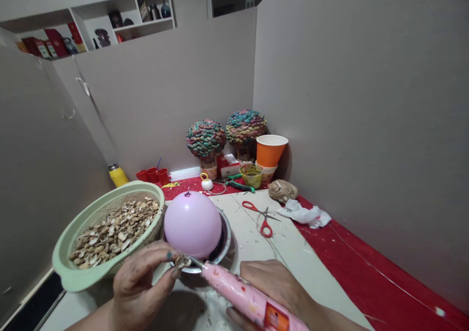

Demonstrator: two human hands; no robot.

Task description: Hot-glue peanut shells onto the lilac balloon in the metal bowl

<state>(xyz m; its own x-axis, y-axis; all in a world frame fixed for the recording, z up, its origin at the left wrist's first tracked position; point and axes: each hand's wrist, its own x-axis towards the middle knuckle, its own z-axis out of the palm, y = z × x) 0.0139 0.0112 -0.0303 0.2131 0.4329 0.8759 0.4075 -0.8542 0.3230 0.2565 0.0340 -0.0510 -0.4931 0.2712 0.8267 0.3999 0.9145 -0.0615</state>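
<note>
Between the thumb and fingers of my left hand point(142, 282) is a small nut shell point(182, 261). My right hand point(274, 287) is wrapped round a pink glue gun point(242, 292), whose metal tip meets the shell's right edge. Just behind them, a light purple balloon point(192, 223) rests in a metal bowl point(227, 238), its knot facing up. To the left stands a green basket point(66, 277) holding many shell pieces point(117, 228).
Open red-handled scissors point(266, 214) lie right of the bowl, near a twine ball point(283, 190) and white tissue point(306, 214). Farther back are two shell-covered trees point(206, 139), orange cup point(271, 151), pliers point(240, 187), red cups point(161, 175) and a yellow bottle point(118, 176).
</note>
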